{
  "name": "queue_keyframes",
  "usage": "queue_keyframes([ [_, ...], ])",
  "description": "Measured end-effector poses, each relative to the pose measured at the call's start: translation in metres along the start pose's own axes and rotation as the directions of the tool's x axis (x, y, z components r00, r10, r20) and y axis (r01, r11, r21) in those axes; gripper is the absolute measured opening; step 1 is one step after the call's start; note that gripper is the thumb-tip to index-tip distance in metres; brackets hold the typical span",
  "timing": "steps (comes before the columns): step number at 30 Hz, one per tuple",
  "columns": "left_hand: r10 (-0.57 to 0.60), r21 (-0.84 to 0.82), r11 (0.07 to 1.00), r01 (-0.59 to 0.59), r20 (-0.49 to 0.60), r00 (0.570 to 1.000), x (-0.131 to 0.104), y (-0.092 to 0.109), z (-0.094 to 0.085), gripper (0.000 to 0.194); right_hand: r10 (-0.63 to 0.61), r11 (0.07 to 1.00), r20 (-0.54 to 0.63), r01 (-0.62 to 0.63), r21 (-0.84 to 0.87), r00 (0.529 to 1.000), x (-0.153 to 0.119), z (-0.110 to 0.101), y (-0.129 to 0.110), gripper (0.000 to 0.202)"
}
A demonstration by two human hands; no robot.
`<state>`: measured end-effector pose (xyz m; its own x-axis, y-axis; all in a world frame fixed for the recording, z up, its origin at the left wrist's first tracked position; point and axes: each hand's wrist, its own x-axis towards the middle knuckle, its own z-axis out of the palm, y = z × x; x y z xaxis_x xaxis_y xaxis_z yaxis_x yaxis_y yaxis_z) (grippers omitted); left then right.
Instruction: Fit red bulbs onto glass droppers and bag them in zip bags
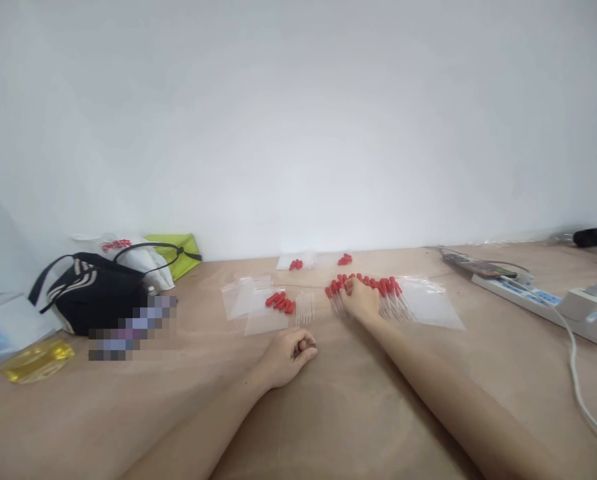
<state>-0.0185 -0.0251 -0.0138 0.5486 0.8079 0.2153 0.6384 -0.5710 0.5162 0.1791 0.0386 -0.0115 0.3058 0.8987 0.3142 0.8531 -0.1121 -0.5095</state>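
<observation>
My right hand (361, 299) is at a row of droppers with red bulbs and thin clear stems (398, 303), its fingers closed around a red bulb. My left hand (288, 357) rests on the table with its fingers curled, and nothing shows in them. Just beyond it lie several thin clear stems (305, 308) and a group of loose red bulbs (281, 302) on clear plastic bags (263, 323). Another clear bag (435, 307) is spread to the right of the droppers. Two small red groups (296, 265) lie farther back, near the wall.
At the left are a black bag (103, 293), a green bag (183, 257), a tissue pack (8, 327) and a yellow package (38, 360). A white power strip (533, 303) with cables and a phone (488, 268) lie on the right.
</observation>
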Motion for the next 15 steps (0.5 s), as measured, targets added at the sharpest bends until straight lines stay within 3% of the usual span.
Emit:
queue_keyframes([
  [5,-0.006,0.010,1.000,0.006,0.005,1.000,-0.001,-0.001,-0.001,0.010,-0.005,0.999,-0.039,0.003,-0.046,0.999,-0.001,0.010,0.003,0.028],
  [9,-0.012,0.007,1.000,0.012,0.010,1.000,-0.001,0.000,-0.001,0.010,-0.131,0.991,-0.089,0.127,-0.045,0.987,-0.012,0.009,0.005,0.023],
  [12,0.000,0.001,1.000,0.000,0.000,1.000,-0.001,0.000,0.001,0.009,-0.224,0.974,-0.047,0.222,-0.050,0.973,-0.025,0.006,-0.004,0.023],
  [15,0.015,-0.001,1.000,-0.015,-0.060,0.998,-0.001,-0.002,0.003,0.008,-0.239,0.968,0.059,0.243,-0.069,0.969,-0.033,0.005,-0.021,0.025],
])
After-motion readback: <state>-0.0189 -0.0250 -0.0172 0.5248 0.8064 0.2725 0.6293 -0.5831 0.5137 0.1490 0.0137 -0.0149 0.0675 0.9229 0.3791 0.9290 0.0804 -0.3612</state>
